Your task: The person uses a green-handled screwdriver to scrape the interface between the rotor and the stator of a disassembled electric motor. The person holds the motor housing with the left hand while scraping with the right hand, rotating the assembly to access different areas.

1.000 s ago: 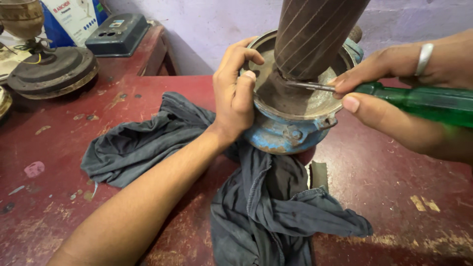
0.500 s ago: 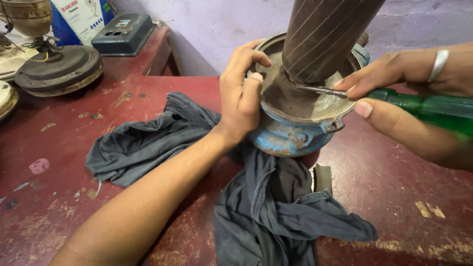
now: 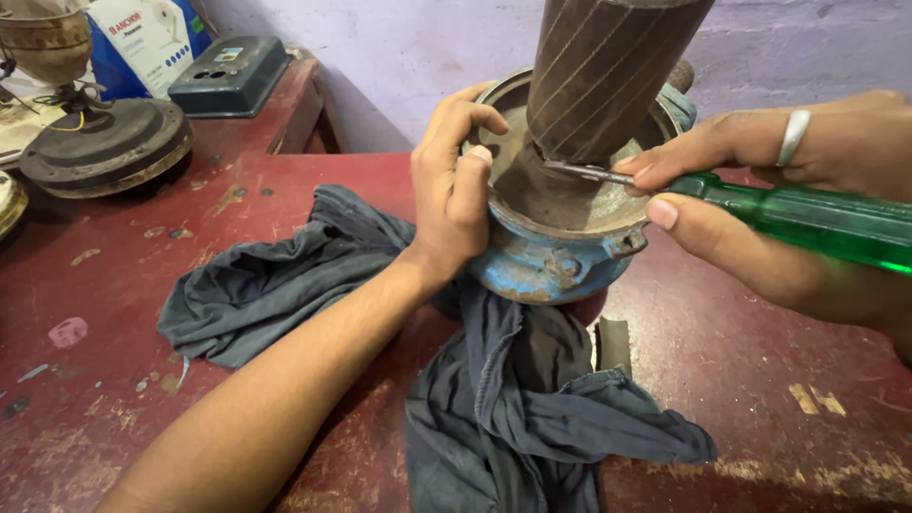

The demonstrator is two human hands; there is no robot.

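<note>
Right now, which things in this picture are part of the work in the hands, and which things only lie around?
In the work:
- left hand gripping the rim of the blue motor housing
- right hand holding the green-handled screwdriver, its tip inside the housing
- ribbed dark rotor standing in the housing
- grey cloth under the housing

Lying about:
- round fan motor
- dark switch box
- white-and-blue carton

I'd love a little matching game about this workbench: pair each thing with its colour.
Things:
1. screwdriver handle
2. round housing
3. cloth
4. tabletop

Colours:
A. dark red
B. worn blue
C. see-through green
D. dark grey

Pairs: 1-C, 2-B, 3-D, 4-A
</note>
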